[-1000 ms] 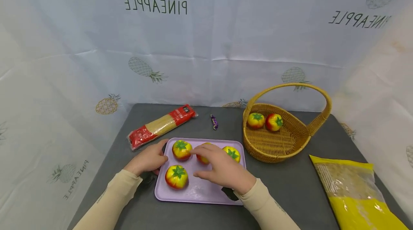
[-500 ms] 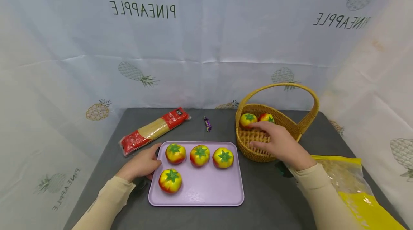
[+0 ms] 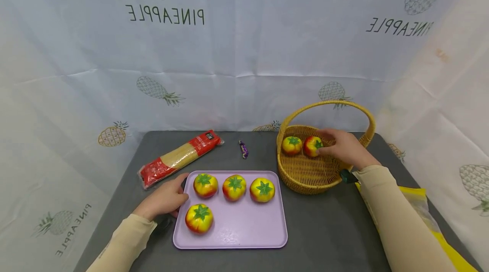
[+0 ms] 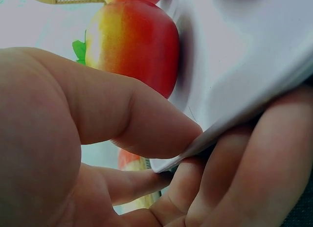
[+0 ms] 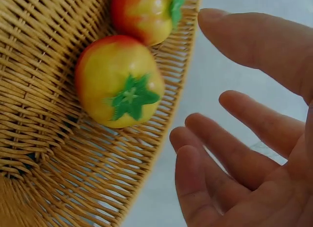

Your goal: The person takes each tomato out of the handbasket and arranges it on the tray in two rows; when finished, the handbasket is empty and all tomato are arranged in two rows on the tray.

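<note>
My left hand [image 3: 163,197] pinches the left rim of the lilac tray [image 3: 244,229], thumb on top and fingers underneath, as the left wrist view shows. Several red-and-yellow tomatoes with green star-shaped tops stand on that tray, among them a front-left tomato [image 3: 199,218]. Inside the wicker basket [image 3: 307,174] sit a left tomato [image 3: 292,145] and a right tomato [image 3: 312,146], side by side. Reaching in over the basket, my right hand [image 3: 344,147] has its thumb and fingers spread at the right tomato. In the right wrist view, a gap shows between these fingers and the fruit.
A red packet of noodles [image 3: 179,157] lies at the back left. Near the back middle is a small purple wrapped candy [image 3: 243,149]. The basket handle [image 3: 324,103] arches above the basket. A yellow bag [image 3: 414,195] lies at right, partly behind my right sleeve.
My right hand has left the tray and moved right to the basket, reaching its right tomato. My left hand stays on the tray rim. The head view has shifted slightly.
</note>
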{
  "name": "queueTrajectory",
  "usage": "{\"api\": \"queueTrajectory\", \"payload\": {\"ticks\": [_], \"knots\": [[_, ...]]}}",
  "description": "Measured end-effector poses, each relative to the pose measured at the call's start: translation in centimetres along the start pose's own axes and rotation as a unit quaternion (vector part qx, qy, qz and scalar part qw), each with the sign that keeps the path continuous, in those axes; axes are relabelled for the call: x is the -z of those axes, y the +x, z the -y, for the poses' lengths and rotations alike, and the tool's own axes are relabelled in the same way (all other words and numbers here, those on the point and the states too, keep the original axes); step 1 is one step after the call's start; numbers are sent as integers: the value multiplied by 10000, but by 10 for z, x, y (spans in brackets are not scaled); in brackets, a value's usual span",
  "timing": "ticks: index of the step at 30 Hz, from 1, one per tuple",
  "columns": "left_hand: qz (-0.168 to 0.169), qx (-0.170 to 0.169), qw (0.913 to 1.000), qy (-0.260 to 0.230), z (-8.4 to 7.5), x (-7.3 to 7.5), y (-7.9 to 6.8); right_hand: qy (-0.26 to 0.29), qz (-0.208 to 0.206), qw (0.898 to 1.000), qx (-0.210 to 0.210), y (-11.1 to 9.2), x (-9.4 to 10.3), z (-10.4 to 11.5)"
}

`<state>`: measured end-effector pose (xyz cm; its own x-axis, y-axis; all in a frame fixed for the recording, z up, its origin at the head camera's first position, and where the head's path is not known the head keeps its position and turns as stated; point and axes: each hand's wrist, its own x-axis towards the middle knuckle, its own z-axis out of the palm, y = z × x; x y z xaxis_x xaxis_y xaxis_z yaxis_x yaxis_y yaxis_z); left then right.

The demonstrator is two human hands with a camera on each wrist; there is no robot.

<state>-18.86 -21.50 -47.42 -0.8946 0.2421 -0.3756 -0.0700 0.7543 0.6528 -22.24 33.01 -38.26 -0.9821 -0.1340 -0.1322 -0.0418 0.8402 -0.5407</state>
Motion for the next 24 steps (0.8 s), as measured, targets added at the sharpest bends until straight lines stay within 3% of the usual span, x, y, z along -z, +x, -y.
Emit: {"api": "queueTrajectory", "payload": {"ticks": [9, 24], "knots": [[-82, -144, 9999, 9, 1, -1, 0, 166, 128, 9997, -104, 23, -10, -13], [-94, -81, 9999, -38, 0, -1, -2, 5, 208, 9995, -242, 36, -13, -15]]}}
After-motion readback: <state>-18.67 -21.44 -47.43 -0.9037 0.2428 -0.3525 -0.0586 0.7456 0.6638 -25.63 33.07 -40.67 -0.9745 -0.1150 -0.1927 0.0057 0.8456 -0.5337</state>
